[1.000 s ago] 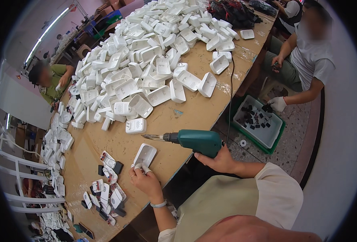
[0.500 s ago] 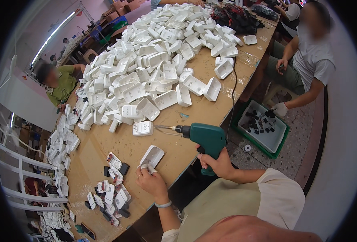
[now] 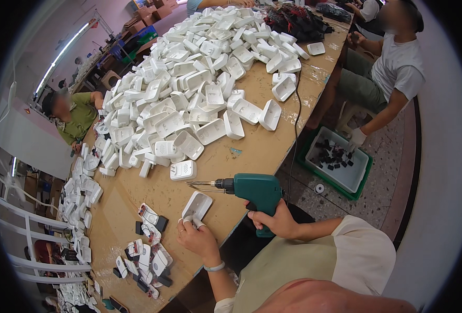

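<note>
My right hand point(image 3: 279, 221) is wrapped round the grip of a green soldering gun point(image 3: 257, 189). Its thin metal tip points left, in front of the far end of a white plastic casing point(image 3: 197, 202). Whether the tip touches that casing I cannot tell. My left hand point(image 3: 197, 241) holds the casing at its near end, hollow side up, on the table; white covers are on some fingertips. Just beyond the tip another white casing point(image 3: 183, 170) lies with its pins and dotted face showing.
A big heap of white casings point(image 3: 189, 78) covers the far table point(image 3: 129, 193). Small wired parts with black blocks point(image 3: 146, 261) lie left of my left hand. A black cord point(image 3: 296, 125) crosses the right edge. A co-worker's gloved hand point(image 3: 357, 137) is over a green-rimmed tub point(image 3: 358, 195).
The soldering gun has come lower and slightly left, its tip nearer the held casing. My left hand keeps its hold. The co-worker's gloved hand has moved down into the tub.
</note>
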Tool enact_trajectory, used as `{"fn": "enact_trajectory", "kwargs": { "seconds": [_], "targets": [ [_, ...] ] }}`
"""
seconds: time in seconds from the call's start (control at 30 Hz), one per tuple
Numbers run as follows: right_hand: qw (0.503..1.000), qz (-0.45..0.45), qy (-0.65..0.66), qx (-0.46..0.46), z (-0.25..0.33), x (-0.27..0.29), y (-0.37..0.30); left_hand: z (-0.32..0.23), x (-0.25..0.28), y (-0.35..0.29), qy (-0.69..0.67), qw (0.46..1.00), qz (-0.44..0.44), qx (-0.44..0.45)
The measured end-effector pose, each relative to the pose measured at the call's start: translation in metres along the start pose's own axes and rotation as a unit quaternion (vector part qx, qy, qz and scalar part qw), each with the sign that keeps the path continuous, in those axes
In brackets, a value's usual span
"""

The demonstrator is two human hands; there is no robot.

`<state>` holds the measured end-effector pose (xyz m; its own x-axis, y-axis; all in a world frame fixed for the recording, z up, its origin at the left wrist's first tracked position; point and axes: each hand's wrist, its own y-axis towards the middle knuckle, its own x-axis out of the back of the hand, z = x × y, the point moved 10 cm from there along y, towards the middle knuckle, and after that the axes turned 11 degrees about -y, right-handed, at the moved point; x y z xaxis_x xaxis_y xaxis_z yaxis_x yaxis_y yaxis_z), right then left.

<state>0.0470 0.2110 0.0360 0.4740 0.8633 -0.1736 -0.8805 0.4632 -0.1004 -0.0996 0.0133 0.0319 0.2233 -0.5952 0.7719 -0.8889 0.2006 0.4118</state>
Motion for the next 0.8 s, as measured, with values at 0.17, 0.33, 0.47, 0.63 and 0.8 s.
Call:
{"fn": "enact_trajectory", "kwargs": {
  "seconds": [0.17, 0.33, 0.47, 0.63, 0.8],
  "targets": [
    [1.000, -0.020, 0.014, 0.007, 0.001, 0.002, 0.000, 0.001, 0.000, 0.002, -0.014, 1.000, 0.006, 0.005],
    [0.998, -0.057, -0.011, 0.016, 0.000, 0.017, 0.007, -0.001, 0.001, 0.002, -0.008, 1.000, 0.001, -0.001],
    [0.995, -0.039, -0.094, 0.024, -0.001, 0.019, 0.001, -0.008, 0.014, 0.002, -0.015, 0.998, -0.038, -0.039],
    [0.972, -0.010, -0.205, 0.116, -0.005, 0.011, -0.011, -0.013, 0.018, 0.000, -0.063, 0.995, -0.036, -0.069],
    [0.965, -0.010, -0.242, 0.103, -0.012, 0.013, -0.009, 0.000, 0.010, -0.008, -0.072, 0.996, -0.010, -0.050]
  ]
}}
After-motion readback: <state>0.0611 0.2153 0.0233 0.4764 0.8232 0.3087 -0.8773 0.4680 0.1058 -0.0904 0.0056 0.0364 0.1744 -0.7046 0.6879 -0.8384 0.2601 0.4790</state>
